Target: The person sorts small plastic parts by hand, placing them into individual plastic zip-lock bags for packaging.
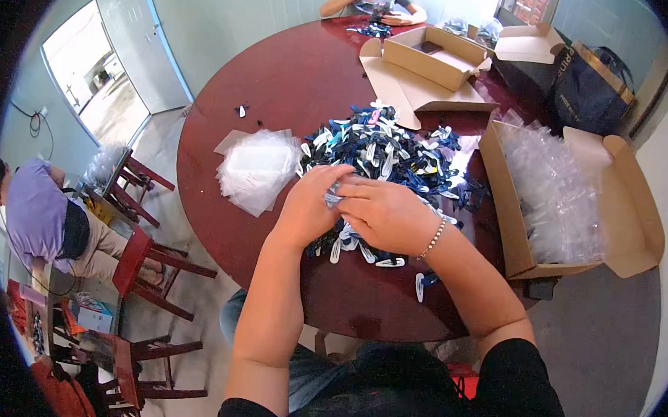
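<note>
A heap of snap hair clips, mostly dark blue, black and white, covers the middle of the round table. My left hand and my right hand meet over the near side of this heap, fingers curled together. Between them shows a small shiny, pale bluish piece; what it is I cannot make out, as the fingers cover most of it. Left of the heap, close to my left hand, lies a stack of clear plastic bags. A loose white clip sits below my right wrist.
On the right, an open cardboard box holds many filled clear bags. Behind the heap is another open carton, and a dark bag stands beyond. Across the dark red table sits one person; another sits at left near wooden stools.
</note>
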Motion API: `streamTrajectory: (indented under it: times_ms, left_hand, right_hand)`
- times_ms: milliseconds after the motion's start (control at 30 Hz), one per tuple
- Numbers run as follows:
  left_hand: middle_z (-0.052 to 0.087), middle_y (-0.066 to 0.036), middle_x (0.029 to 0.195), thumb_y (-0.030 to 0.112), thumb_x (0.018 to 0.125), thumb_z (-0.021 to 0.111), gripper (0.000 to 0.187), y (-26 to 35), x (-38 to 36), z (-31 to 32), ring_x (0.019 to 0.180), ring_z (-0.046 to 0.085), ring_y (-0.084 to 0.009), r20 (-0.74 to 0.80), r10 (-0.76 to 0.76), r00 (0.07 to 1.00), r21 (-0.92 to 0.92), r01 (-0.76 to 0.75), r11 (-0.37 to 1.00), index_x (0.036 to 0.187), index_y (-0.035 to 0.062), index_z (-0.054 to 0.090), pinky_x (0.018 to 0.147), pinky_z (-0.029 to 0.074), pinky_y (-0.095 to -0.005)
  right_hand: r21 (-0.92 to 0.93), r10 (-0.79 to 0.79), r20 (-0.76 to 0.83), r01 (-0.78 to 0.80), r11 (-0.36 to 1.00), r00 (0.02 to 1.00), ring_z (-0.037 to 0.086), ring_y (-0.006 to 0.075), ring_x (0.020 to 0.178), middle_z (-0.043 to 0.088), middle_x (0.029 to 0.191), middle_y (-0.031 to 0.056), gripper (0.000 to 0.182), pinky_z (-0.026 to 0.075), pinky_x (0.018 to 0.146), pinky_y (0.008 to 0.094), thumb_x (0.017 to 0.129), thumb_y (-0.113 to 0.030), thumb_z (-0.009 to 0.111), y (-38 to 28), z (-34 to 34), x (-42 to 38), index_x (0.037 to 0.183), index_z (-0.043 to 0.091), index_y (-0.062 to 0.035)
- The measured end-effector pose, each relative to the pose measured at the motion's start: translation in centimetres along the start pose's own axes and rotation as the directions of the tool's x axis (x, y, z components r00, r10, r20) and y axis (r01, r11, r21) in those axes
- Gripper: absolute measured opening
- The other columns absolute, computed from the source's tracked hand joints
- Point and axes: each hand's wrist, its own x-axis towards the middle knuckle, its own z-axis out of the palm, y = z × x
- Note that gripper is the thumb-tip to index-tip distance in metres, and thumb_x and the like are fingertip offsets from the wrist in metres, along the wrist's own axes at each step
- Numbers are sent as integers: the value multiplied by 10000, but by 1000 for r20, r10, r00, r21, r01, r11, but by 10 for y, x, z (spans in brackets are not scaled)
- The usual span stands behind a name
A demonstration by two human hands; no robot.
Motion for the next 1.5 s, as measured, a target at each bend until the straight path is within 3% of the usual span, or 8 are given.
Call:
streamTrajectory:
  times_ms: [533, 600, 733, 800, 900, 1333, 1433, 1500]
  left_hand:
    - [653, -130, 1097, -14, 701, 703, 496, -2, -1, 1, 1019, 618, -310, -18, -7, 1000, -72, 6, 997, 1179, 70, 598, 894, 487, -381]
    - [658, -94, 1060, 3, 690, 709, 531, -4, -1, 4, 1024, 603, -295, 12, 2, 1000, -28, -2, 1000, 1199, 86, 584, 890, 485, -379]
    - [654, -104, 1067, 4, 681, 715, 533, -5, -2, 4, 1031, 599, -298, 41, 25, 999, -48, -23, 999, 1193, 87, 592, 892, 484, -374]
    - [658, -118, 1090, -31, 683, 705, 547, -1, -1, 2, 1034, 619, -289, 3, 58, 998, -46, -58, 997, 1207, 72, 590, 919, 479, -362]
    - [658, -114, 1078, -27, 671, 711, 541, 10, 2, -4, 1033, 618, -290, -56, 44, 997, -76, -48, 996, 1192, 66, 598, 924, 475, -361]
    - [660, -109, 948, 67, 678, 746, 301, 4, 0, -1, 926, 616, -307, -65, -58, 996, 0, 58, 998, 965, 65, 655, 799, 496, -375]
    - [662, -104, 942, 101, 695, 764, 271, 4, 0, -2, 912, 620, -299, -83, -226, 971, -44, 223, 974, 944, 65, 663, 789, 497, -372]
    - [664, -94, 937, 119, 710, 772, 268, 0, -1, 0, 899, 623, -287, -126, -236, 963, -45, 233, 972, 947, 54, 666, 777, 499, -370]
  right_hand:
    - [99, 86, -42, -82, 992, 995, 638, 336, 965, 646, 992, 201, 147, 528, 820, 394, 866, -76, 583, -7, -3, 6, 999, 599, -14]
    - [81, 241, 187, -259, 962, 952, 641, 336, 935, 646, 998, 204, 183, 526, 831, 401, 858, -78, 584, -7, -6, 3, 1028, 615, -17]
    - [31, 240, 280, -259, 965, 930, 636, 307, 959, 648, 1021, 176, 234, 523, 843, 383, 832, -93, 611, 3, 1, -1, 1053, 640, -24]
    - [-5, -32, 28, 32, 999, 999, 633, 293, 976, 633, 1043, 147, 232, 524, 823, 384, 774, -91, 610, 6, 3, 0, 996, 649, -37]
    - [-57, -130, -76, 125, 990, 989, 629, 298, 972, 624, 1041, 136, 270, 519, 829, 384, 747, -79, 608, 0, -4, 6, 1008, 658, -32]
    - [168, 3, -107, 15, 986, 994, 653, 285, 886, 675, 981, 107, 152, 529, 785, 380, 832, -103, 624, 5, -10, 1, 948, 685, -25]
    - [250, 246, -239, -185, 950, 940, 692, 242, 816, 708, 946, 118, 146, 539, 751, 314, 837, -97, 665, 24, -33, -1, 951, 694, -12]
    - [323, 593, -266, -509, 798, 760, 691, 210, 841, 708, 952, 126, 172, 528, 753, 297, 849, -108, 651, 46, -40, -12, 972, 685, 7]
